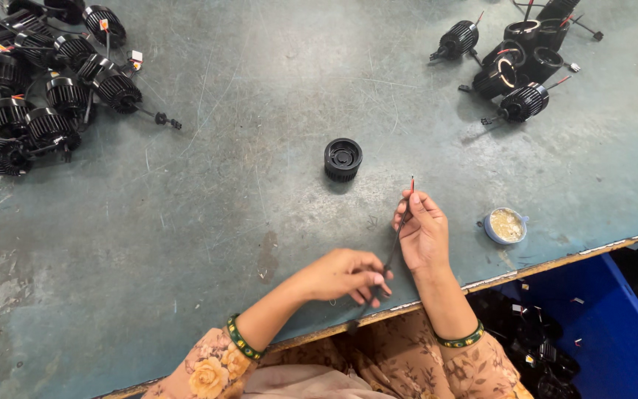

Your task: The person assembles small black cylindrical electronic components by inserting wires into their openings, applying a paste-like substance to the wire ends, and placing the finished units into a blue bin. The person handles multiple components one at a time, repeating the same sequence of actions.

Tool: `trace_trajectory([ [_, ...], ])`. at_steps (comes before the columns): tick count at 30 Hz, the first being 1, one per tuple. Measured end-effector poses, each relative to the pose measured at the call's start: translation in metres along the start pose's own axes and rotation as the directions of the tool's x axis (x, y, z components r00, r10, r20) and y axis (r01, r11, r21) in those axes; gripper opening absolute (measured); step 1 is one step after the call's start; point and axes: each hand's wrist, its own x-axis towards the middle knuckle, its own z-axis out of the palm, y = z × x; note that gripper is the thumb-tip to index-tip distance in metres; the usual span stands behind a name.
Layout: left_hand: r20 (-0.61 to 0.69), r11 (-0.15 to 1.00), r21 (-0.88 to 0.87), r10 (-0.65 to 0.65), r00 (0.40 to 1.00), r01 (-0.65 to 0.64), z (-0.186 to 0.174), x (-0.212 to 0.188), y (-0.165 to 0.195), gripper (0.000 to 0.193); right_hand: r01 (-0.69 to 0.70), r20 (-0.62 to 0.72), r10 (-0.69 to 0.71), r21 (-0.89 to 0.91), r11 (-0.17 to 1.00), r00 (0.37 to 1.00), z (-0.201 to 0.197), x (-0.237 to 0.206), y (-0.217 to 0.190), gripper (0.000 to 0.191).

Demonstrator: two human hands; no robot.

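My right hand pinches the upper part of a thin black wire whose red tip sticks up past my fingers. My left hand grips the same wire lower down, near the bench's front edge. Both hands rest just above the grey-green worktop. A single black ribbed round housing stands alone on the bench, a little beyond and left of my right hand.
A heap of black finned housings with leads lies at the far left. A smaller group sits at the far right. A small round pot of yellowish paste stands right of my hand. A blue bin holds parts below the bench.
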Motion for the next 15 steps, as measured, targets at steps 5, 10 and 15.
trace_trajectory([
  [5, -0.063, 1.000, 0.008, 0.006, 0.998, -0.006, 0.014, 0.001, 0.002, 0.034, -0.034, 0.033, 0.033, 0.014, 0.999, 0.999, 0.003, -0.002, 0.001, 0.015],
  [10, -0.190, 0.999, -0.051, -0.003, 0.982, -0.007, 0.003, 0.005, 0.000, 0.034, -0.018, 0.107, 0.029, -0.106, 0.994, 0.994, 0.004, -0.005, 0.004, 0.014],
  [15, -0.164, 0.995, -0.040, 0.078, 0.983, -0.086, 0.006, 0.007, -0.004, 0.027, 0.026, 0.090, -0.017, -0.094, 0.995, 0.996, -0.001, -0.001, 0.005, 0.013],
])
